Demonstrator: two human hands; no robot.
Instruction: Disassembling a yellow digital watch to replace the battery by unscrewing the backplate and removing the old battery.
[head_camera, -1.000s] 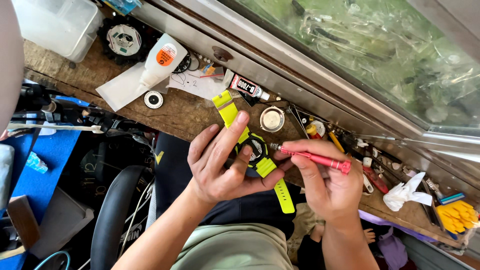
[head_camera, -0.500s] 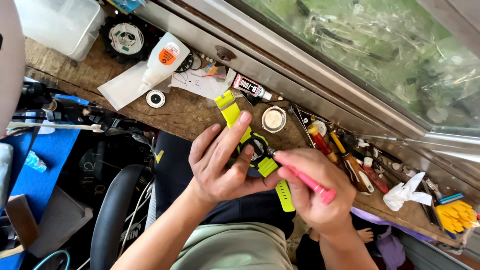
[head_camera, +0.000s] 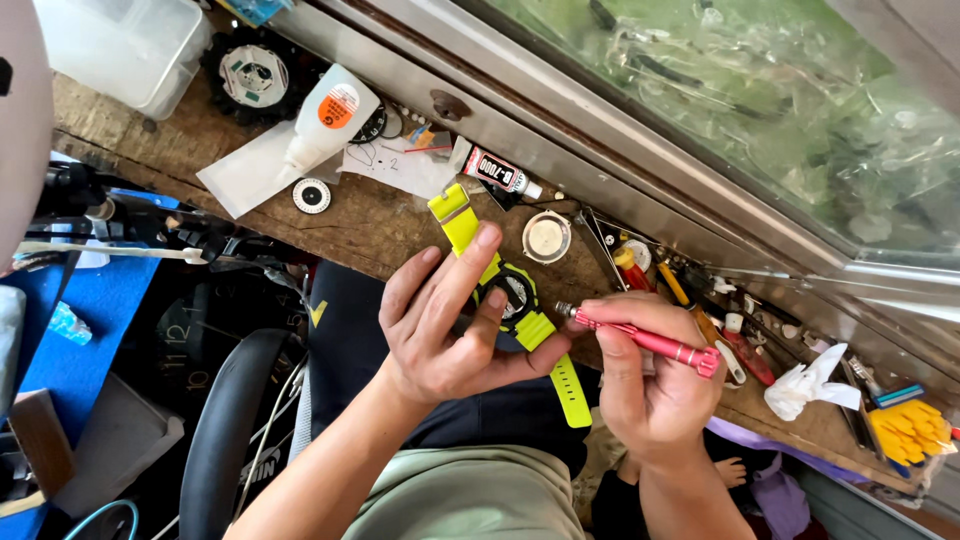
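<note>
Over the rough wooden worktop (head_camera: 380, 225), the left hand (head_camera: 450, 330) wraps its grip around a watch (head_camera: 515, 300) with a ribbed lime rubber strap and round dark case. Just beside it, the right hand (head_camera: 650, 385) pinches a slim knurled red metal screwdriver (head_camera: 645, 340).

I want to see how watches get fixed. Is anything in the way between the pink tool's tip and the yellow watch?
Nothing visible. The pink screwdriver in the right hand points across a bare gap at the yellow watch, held by the left hand.
</note>
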